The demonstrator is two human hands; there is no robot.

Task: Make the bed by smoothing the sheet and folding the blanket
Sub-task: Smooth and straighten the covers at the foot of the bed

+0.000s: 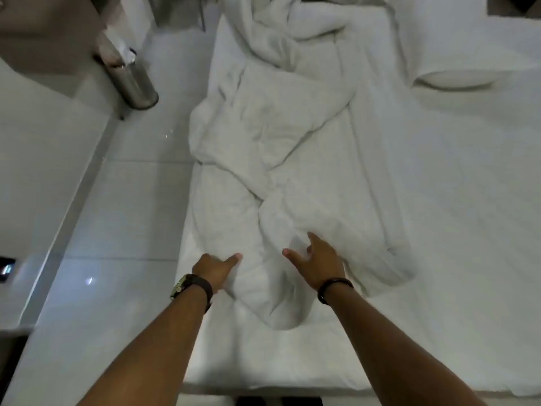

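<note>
Under both hands lies the crumpled white blanket [272, 159]; the left hand [215, 269] pinches its edge, the right hand [320, 263] rests spread-fingered on a fold.

Bedroom, hotel-like — white bed [439, 177] with crumpled blanket [272, 136], pillow [456, 77] at its far right corner, glossy tiled floor [126, 218], steel bin [131, 80] beside the bed.

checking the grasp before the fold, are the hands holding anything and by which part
Both hands are on the near end of the crumpled blanket. The left hand looks closed on a fold; the right hand lies spread on it, fingers open, no grip.
</note>
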